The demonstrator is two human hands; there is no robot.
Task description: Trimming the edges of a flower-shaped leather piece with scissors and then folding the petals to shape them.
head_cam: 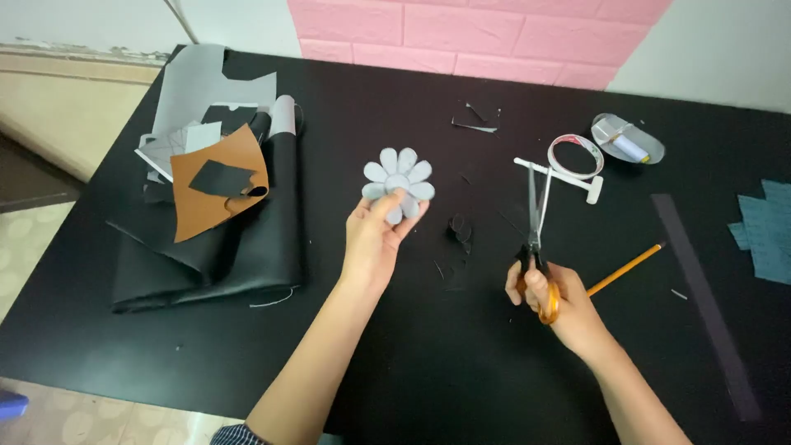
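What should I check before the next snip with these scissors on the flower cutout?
1. Left hand grips the grey flower cutout by its lower petals: ok.
2. Right hand holds the scissors by the orange handles: ok.
3. Blades closed, pointing away: ok.
4. Blades clear of the flower: ok, they are apart.
5. Pencil lies close beside the right hand: not ok.
6. Cutting line on the flower: cannot tell.

Single head view, looking steeply down over black table (461,363), close range.
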